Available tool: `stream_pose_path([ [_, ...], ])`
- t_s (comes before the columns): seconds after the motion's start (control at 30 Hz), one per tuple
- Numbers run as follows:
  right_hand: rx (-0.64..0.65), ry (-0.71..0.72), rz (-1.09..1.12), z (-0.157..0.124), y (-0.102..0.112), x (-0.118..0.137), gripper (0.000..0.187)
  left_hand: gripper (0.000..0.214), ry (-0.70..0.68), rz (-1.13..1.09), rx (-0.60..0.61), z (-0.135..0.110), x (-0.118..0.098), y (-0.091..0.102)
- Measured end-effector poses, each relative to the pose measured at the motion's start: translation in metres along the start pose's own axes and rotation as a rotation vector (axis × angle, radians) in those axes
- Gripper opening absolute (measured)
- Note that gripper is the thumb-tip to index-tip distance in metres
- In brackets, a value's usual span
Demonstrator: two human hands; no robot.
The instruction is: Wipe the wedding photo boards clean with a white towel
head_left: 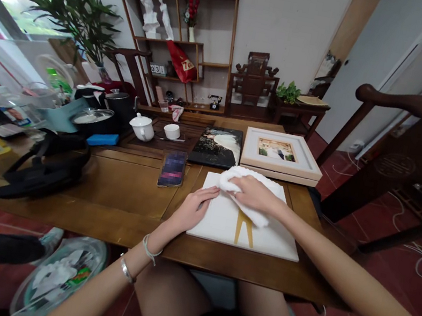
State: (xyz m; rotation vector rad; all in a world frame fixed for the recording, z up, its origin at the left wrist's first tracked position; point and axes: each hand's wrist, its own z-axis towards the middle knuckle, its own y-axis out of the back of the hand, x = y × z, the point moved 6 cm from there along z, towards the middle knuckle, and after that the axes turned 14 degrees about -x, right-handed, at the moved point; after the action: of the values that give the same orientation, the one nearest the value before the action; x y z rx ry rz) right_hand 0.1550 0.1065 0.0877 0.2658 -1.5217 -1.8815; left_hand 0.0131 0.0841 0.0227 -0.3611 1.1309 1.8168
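Observation:
A flat white board lies on the wooden table close to my body, with two tapering yellow-gold strips showing on its lower half. My right hand is closed around a bunched white cloth and presses it on the upper part of the board. The cloth covers the top of the yellow-gold shape. My left hand rests at the board's left edge, fingers stretched out and their tips near the cloth. Just left of the board is a dark, phone-like rectangular thing.
Behind the board are a dark photo panel and a framed photo. A lidded white cup, a black bag and a blue block stand to the left. A waste bin is on the floor.

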Motion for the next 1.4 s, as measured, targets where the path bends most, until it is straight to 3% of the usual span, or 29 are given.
stream_pose_path([
  [0.17,0.011,0.090,0.130,0.042,-0.013,0.003,0.019,0.036,-0.002,0.026,-0.008,0.000,0.002,0.001],
  [0.27,0.011,0.111,0.164,0.046,-0.016,0.009,0.018,0.036,-0.009,0.028,-0.005,-0.001,0.002,0.002],
  [0.37,-0.005,0.091,0.157,0.026,-0.008,-0.001,0.021,0.037,0.004,0.007,0.010,-0.001,0.002,0.001],
  [0.47,-0.027,0.035,0.126,-0.011,0.006,-0.026,0.028,0.037,0.018,-0.007,0.017,-0.001,0.002,0.000],
  [0.6,-0.089,-0.125,-0.004,-0.062,0.021,-0.068,0.027,0.037,0.006,-0.012,0.001,-0.002,0.002,0.000],
  [0.67,-0.115,-0.189,-0.080,-0.081,0.022,-0.077,0.027,0.037,-0.001,-0.011,-0.007,-0.002,0.002,0.000],
  [0.73,-0.135,-0.199,-0.124,-0.098,0.020,-0.070,0.031,0.037,-0.002,-0.010,-0.013,-0.002,0.002,0.000],
  [0.8,-0.125,-0.142,-0.126,-0.114,0.017,-0.046,0.037,0.037,-0.003,-0.014,-0.016,-0.002,0.002,0.000],
  [0.9,-0.018,-0.055,-0.062,-0.141,0.020,-0.004,0.040,0.038,-0.004,-0.014,-0.011,-0.002,0.001,0.000],
  [1.0,0.117,-0.094,0.041,-0.159,0.035,0.015,0.042,0.038,0.004,-0.003,-0.007,-0.002,0.002,-0.001],
  [1.07,0.143,-0.136,0.079,-0.156,0.044,0.009,0.038,0.037,0.010,-0.003,-0.005,-0.001,0.002,-0.001],
  [1.17,0.032,-0.153,0.042,-0.126,0.045,-0.012,0.032,0.037,0.018,-0.010,-0.006,-0.001,0.002,-0.001],
  [1.3,-0.153,-0.193,-0.066,-0.070,0.018,-0.035,0.030,0.037,0.019,-0.016,-0.005,-0.001,0.001,0.000],
  [1.4,-0.158,-0.111,-0.134,-0.039,-0.006,-0.029,0.040,0.037,0.018,-0.019,0.005,-0.001,0.000,0.001],
])
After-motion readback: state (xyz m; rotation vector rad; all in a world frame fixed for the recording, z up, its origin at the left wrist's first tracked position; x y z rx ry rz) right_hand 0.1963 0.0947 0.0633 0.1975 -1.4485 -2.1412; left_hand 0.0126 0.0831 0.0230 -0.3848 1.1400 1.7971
